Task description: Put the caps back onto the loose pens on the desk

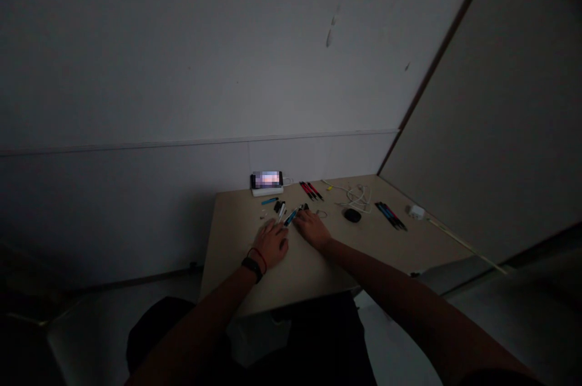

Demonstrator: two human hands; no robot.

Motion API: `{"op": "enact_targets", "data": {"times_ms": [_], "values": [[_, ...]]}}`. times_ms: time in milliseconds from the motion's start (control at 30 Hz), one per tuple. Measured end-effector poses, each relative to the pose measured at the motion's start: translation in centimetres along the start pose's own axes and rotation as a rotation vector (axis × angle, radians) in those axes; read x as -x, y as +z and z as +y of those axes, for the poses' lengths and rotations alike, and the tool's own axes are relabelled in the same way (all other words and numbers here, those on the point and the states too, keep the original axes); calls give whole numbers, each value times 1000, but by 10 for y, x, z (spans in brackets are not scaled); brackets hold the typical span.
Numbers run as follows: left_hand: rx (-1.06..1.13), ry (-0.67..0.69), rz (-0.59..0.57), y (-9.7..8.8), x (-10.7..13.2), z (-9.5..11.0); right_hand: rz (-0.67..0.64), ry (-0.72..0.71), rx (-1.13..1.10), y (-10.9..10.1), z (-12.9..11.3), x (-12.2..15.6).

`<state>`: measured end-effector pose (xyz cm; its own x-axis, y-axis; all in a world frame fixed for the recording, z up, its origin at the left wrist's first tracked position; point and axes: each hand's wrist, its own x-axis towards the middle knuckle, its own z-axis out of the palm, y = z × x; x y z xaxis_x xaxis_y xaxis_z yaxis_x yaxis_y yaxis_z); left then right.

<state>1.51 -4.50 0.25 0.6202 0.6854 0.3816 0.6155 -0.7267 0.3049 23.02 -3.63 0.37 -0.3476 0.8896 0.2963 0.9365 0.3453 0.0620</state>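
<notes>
On a small beige table (318, 268) both my arms reach forward. My left hand (271, 243), with a dark band and a red cord at the wrist, rests near several loose pen parts (279, 209). My right hand (313, 227) lies beside it. A blue pen (291, 216) sits between the fingertips of both hands; the room is dim and I cannot make out which fingers grip it. A small blue piece (270, 200) lies further back.
A lit phone (266, 179) stands on a white block by the wall. Red pens (311, 191), a white cable (358, 196), a black round object (351, 214), dark pens (390, 216) and a white charger (416, 211) lie to the right.
</notes>
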Motion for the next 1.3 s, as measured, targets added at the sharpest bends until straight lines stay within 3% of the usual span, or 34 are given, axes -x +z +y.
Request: {"op": "enact_targets", "data": {"times_ms": [433,633,833,1033,1300], "values": [[58,-12,40,2,-1,-2,2,-167,-17,-1,2,-11],[144,-22,147,6,-12,-6,14,-196,-94,8,8,-14],[254,-109,251,15,-40,-17,165,-89,-227,24,9,-27],[395,-253,358,30,-67,-25,281,-150,-395,33,4,-44],[541,-314,396,30,-71,-24,450,-51,-678,28,0,-61]]}}
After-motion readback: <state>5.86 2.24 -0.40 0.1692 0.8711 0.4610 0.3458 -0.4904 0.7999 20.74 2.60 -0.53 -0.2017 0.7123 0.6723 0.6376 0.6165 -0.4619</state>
